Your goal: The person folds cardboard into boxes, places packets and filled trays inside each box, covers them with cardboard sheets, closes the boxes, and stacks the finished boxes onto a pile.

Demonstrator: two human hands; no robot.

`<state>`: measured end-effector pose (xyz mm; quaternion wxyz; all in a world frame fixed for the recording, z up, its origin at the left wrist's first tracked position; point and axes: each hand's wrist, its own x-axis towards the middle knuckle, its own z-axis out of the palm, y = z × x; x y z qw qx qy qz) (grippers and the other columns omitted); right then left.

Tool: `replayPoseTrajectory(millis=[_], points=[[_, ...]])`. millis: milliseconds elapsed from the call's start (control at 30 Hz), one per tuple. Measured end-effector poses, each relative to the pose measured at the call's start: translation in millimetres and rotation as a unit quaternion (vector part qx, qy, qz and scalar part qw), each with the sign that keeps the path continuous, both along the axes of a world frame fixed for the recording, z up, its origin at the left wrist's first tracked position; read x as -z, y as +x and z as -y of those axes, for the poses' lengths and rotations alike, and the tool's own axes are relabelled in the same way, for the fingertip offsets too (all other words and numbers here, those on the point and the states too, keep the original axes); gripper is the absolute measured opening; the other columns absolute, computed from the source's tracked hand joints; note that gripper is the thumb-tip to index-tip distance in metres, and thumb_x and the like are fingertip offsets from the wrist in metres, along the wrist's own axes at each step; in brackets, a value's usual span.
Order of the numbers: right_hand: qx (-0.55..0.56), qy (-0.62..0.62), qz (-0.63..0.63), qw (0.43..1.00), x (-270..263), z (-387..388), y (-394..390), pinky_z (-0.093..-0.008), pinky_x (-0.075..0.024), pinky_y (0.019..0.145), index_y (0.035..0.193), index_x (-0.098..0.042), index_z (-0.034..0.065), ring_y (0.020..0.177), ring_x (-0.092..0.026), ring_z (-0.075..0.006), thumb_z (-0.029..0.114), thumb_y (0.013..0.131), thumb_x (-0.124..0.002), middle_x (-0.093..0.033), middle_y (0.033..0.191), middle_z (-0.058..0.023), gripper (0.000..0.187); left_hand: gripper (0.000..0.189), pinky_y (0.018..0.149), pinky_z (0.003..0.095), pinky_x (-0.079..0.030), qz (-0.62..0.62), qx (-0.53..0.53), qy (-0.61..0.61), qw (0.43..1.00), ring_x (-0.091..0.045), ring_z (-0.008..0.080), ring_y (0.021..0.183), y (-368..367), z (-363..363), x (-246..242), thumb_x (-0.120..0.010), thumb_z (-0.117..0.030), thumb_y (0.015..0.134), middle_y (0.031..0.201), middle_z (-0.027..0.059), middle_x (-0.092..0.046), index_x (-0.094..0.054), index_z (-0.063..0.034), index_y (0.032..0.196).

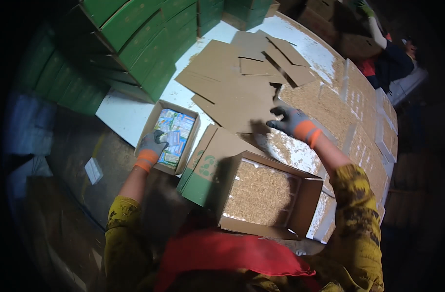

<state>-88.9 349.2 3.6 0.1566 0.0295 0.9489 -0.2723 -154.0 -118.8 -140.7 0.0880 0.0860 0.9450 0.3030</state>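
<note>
My left hand [151,146], in a grey glove with an orange cuff, reaches into a small cardboard box [188,160] full of colourful printed packets [182,122]. Its thumb and fingers pinch one printed packet [172,138] at the top of the pile. With fingers apart and nothing held, my right hand [291,122] hovers above wood shavings beside flat cardboard sheets. In front of my body stands an open cardboard carton [236,189]. Pale wood shavings [260,193] fill most of its inside, with white edges showing around them.
Green cartons [149,47] are stacked at left. Loose cardboard sheets [229,87] and a flattened green-printed carton [204,171] cover the table middle. Shavings-covered trays [361,102] line the right side. Another person [394,60] is at the far right. A white object [93,171] lies on the floor.
</note>
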Motion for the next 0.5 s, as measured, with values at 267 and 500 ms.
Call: replayPoseTrajectory(millis=[267, 500], points=[[0.063, 0.188, 0.040, 0.979, 132.4, 54.9, -106.7, -0.0411, -0.0379, 0.108, 0.149, -0.026, 0.0037, 0.130, -0.046, -0.0363, 0.062, 0.056, -0.084, -0.044, 0.141, -0.0270, 0.124, 0.046, 0.077, 0.0270, -0.052, 0.133, -0.168, 0.325, 0.921, -0.063, 0.0144, 0.086, 10.8, 14.3, -6.9, -0.085, -0.008, 0.070, 0.098, 0.0077, -0.069, -0.064, 0.0041, 0.109], [0.249, -0.260, -0.032, 0.932, 23.8, -88.7, 16.6, -0.0231, -0.0478, 0.050, 0.115, -0.067, 0.0027, 0.061, -0.060, -0.0088, 0.023, 0.078, -0.080, -0.069, 0.084, -0.0045, 0.043, 0.009, 0.083, 0.0355, -0.053, -0.253, 0.241, 0.221, 0.911, -0.066, 0.0213, 0.086, 83.8, -134.7, -154.9, -0.066, -0.008, 0.079, 0.088, 0.0064, -0.069, -0.067, -0.0070, 0.088]])
